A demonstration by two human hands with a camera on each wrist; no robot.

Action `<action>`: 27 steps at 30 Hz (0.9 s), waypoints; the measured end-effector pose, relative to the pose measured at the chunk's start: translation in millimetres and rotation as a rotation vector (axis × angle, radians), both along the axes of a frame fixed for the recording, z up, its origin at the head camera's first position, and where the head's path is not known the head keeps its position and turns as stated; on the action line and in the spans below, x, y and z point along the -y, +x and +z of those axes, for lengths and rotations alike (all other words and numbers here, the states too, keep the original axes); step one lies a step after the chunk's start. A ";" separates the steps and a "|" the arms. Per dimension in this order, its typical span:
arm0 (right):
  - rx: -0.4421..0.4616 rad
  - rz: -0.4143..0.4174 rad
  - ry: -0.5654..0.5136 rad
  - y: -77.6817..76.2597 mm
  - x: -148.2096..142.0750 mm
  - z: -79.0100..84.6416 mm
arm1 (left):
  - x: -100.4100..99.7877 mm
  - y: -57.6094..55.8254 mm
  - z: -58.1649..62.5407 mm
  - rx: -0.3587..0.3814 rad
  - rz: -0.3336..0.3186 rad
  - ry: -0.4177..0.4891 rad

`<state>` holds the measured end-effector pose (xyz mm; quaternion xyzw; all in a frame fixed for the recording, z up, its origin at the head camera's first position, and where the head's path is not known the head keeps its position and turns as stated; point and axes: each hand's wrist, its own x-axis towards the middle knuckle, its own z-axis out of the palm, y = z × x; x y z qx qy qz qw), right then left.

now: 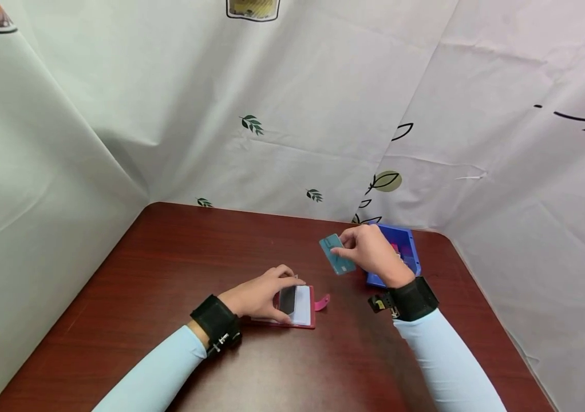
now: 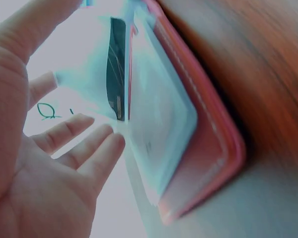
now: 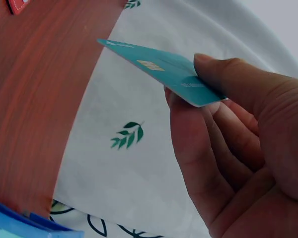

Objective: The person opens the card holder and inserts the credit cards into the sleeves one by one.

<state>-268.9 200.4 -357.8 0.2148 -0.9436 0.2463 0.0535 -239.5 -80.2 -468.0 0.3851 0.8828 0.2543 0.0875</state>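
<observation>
My right hand (image 1: 370,252) pinches a teal bank card (image 1: 335,254) between thumb and fingers, raised above the table. In the right wrist view the card (image 3: 161,74) shows a gold chip and lies tilted. My left hand (image 1: 264,292) is at an opened red card holder (image 1: 314,315) on the table, its thumb and forefinger spanning a raised clear sleeve. The left wrist view shows the holder's red stitched cover (image 2: 228,144) and plastic sleeves (image 2: 159,119), while the other fingers of the left hand (image 2: 54,148) stay spread. A pink strap (image 1: 322,302) sticks out at the holder's right.
A blue bin (image 1: 412,252) with small items inside stands at the right, partly behind my right hand and wrist. The brown tabletop (image 1: 210,246) meets a white printed cloth (image 1: 292,160) at the back and sides.
</observation>
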 end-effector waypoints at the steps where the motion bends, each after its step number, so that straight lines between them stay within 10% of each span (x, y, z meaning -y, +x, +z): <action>1: 0.013 -0.010 -0.012 -0.5 0.9 -1.5 | 1.4 -0.3 0.0 0.002 -0.002 0.004; 16: 0.572 -0.178 -0.481 -1.8 28.7 -64.4 | 35.4 0.3 -1.0 -0.016 0.044 0.037; 27: 0.754 -0.167 -0.453 3.9 53.3 -94.7 | 49.4 3.1 -6.0 -0.014 0.110 -0.097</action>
